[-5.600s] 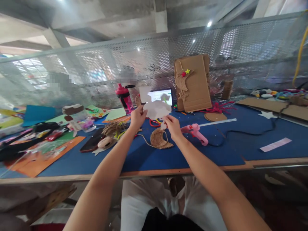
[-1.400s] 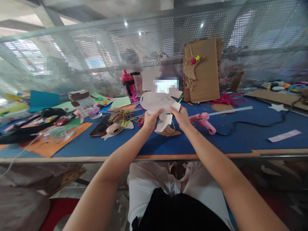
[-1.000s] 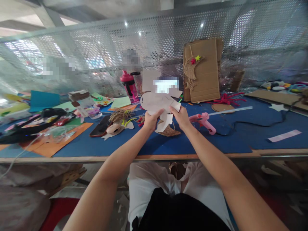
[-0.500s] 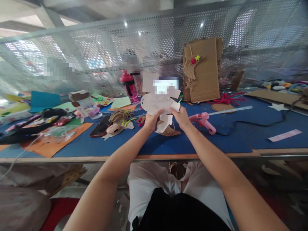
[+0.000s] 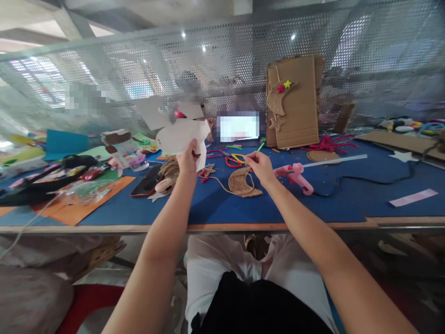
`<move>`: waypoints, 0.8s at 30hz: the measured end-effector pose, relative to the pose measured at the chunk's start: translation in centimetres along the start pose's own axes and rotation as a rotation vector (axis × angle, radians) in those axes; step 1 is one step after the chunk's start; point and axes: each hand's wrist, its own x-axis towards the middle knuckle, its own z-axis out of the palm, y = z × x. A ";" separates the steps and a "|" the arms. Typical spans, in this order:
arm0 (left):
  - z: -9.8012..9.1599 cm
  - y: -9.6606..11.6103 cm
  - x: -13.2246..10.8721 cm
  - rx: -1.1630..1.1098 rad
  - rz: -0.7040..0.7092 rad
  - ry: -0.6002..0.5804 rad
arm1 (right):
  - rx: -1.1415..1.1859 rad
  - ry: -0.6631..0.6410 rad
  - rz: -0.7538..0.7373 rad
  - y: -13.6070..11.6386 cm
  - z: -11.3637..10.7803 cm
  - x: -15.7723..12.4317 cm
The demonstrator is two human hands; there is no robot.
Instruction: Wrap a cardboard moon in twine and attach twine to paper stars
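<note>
Fingers (image 5: pixel 192 149) of the left hand (image 5: pixel 187 160) close on a white paper cutout (image 5: pixel 181 137), gripping its lower part and holding it up above the bench, in front of a pink water bottle (image 5: pixel 179 113) that it largely hides. A paler paper piece (image 5: pixel 151 112) stands out from the cutout's far side, though whether it is joined on is hard to tell. The right hand (image 5: pixel 260 168) is apart from the cutout, its thumb and forefinger (image 5: pixel 246 158) pinched together over the blue bench mat (image 5: pixel 215 204); anything between them is too small to tell. Just below it lies a crescent of coiled jute (image 5: pixel 245 183), trailing a twine end, and just beside it sits a pink hot glue gun (image 5: pixel 295 177) with a long glue stick (image 5: pixel 337 160) nearby. Under the left hand is a bundle of twine (image 5: pixel 168 168), beside a computer mouse (image 5: pixel 163 185) and a dark phone (image 5: pixel 145 182). Red-handled scissors (image 5: pixel 231 160) lie farther along the bench, before a blurred screen (image 5: pixel 238 126). Beyond stands a cardboard sheet (image 5: pixel 302 102) bearing a jute crescent and felt flowers, against a perforated metal screen (image 5: pixel 375 46).
</note>
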 end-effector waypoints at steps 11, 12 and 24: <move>0.2 -0.4 -0.3 -0.064 -0.006 0.081 | -1.074 -0.334 0.022 -0.4 5.3 4.6; 0.1 -0.5 -0.4 -0.065 0.001 0.065 | -1.089 -0.339 0.041 -0.1 6.0 5.2; 0.3 0.3 -2.0 -0.063 0.028 0.008 | -0.926 -0.188 0.154 1.5 6.1 8.4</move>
